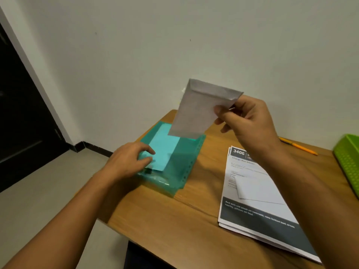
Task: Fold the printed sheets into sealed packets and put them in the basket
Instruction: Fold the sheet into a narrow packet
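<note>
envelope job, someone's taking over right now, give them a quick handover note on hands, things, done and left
Right hand: holds a white envelope up above the table.
Left hand: rests on the green plastic sleeve, fingers at its contents.
Printed sheets: stacked flat, unfolded, with a white folded piece on top.
Green basket: at the right edge, contents not visible.
Pencil: beyond the sheets.
Left: folding, sealing, and putting packets in the basket.

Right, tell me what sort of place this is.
Probably a small home or office room set up for paperwork. A wooden desk stands against a plain wall, with printed sheets, a green plastic sleeve of envelopes, a pencil and a green basket. A dark door is at left.
</note>
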Demonstrator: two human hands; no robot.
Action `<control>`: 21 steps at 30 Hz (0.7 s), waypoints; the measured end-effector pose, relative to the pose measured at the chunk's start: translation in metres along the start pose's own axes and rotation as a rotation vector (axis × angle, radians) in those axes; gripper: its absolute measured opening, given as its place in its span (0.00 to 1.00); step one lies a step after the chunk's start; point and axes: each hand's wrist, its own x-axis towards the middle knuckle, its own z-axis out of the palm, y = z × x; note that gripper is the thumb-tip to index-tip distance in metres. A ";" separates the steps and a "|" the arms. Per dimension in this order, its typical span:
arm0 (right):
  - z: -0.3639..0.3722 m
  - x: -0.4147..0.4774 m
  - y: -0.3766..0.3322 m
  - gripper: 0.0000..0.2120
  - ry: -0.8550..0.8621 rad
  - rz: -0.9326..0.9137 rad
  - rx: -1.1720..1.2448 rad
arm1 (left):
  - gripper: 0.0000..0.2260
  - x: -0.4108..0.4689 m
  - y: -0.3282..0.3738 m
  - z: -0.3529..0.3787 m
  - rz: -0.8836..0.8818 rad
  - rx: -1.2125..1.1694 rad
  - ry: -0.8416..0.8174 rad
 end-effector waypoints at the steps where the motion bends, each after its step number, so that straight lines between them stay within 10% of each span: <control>1: -0.006 -0.004 0.006 0.10 0.015 0.018 0.001 | 0.10 0.005 0.006 0.000 0.013 -0.015 0.015; 13: -0.071 -0.049 0.051 0.11 0.188 0.285 0.124 | 0.16 0.048 0.161 0.045 0.350 -0.309 0.208; 21: -0.109 -0.092 0.068 0.15 0.325 0.570 0.511 | 0.17 0.047 0.215 0.103 0.253 -0.360 0.218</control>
